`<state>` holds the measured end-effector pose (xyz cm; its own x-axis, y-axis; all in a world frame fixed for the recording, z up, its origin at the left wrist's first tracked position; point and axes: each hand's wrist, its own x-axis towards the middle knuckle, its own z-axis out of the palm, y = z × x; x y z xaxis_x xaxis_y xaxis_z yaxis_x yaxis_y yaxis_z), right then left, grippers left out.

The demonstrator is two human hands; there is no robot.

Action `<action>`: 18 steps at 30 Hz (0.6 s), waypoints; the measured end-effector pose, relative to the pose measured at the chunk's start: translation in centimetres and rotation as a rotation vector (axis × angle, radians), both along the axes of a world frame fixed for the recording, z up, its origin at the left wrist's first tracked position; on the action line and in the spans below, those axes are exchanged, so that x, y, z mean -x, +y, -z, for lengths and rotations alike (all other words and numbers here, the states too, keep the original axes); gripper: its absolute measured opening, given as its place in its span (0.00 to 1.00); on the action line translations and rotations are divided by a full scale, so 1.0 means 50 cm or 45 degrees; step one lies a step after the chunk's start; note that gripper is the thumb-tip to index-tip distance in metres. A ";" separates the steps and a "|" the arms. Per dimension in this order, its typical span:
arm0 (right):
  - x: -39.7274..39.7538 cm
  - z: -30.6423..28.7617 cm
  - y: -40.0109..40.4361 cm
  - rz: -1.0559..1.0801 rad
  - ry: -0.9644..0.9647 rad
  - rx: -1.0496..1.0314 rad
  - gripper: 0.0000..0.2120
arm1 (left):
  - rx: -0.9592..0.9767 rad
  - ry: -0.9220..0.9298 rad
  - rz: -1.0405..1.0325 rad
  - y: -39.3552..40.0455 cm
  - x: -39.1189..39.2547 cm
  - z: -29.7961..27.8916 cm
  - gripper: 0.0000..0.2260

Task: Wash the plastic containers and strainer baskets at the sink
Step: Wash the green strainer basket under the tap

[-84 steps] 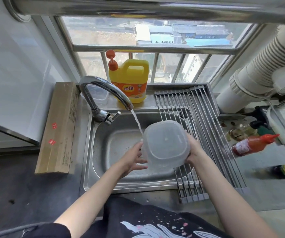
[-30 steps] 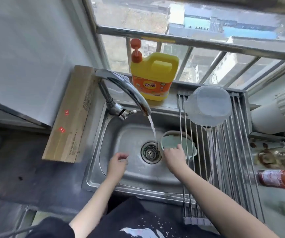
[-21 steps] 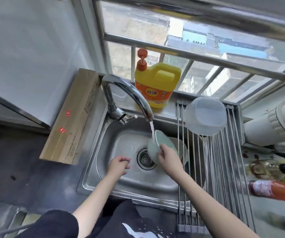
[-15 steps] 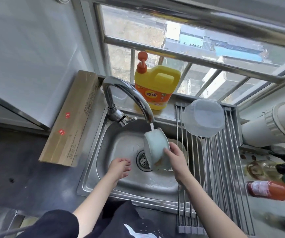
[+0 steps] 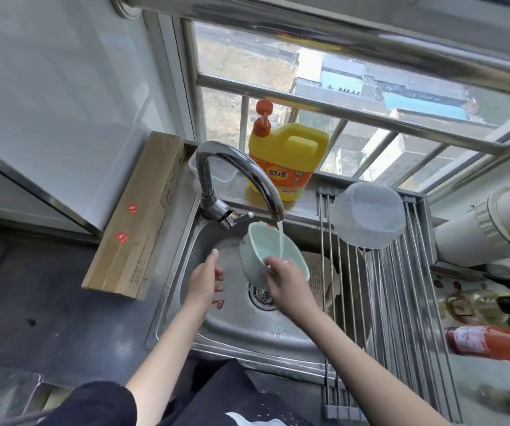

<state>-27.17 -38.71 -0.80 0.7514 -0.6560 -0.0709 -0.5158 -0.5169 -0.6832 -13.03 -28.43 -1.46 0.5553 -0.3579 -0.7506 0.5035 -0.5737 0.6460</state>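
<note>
head | your right hand [image 5: 289, 282] is gripping the strainer basket [image 5: 267, 255] rim under the faucet [image 5: 241, 176] stream, over the sink [image 5: 186, 259] | left hand [image 5: 206, 279] is hovering spread, empty | try rotating the basket so water is flushing every hole

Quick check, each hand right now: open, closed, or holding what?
Left hand: open, fingers relaxed, holding nothing.
Right hand: grips the green strainer under the tap water.
</note>
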 end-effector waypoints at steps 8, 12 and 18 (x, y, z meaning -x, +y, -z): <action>0.025 0.050 0.044 -0.426 0.210 0.814 0.14 | -0.114 0.091 0.453 -0.035 0.033 -0.043 0.09; 0.035 0.052 0.029 -0.508 0.449 0.733 0.12 | -0.080 0.148 0.301 -0.036 0.058 -0.006 0.08; 0.018 0.026 0.008 -0.418 0.892 0.424 0.27 | -0.035 -0.006 0.189 -0.035 0.066 -0.007 0.07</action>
<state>-28.09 -38.30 -2.11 0.7619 -0.4810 -0.4337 -0.5519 -0.8326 -0.0462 -16.31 -30.19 -1.13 0.5011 -0.4156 -0.7591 0.4090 -0.6593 0.6310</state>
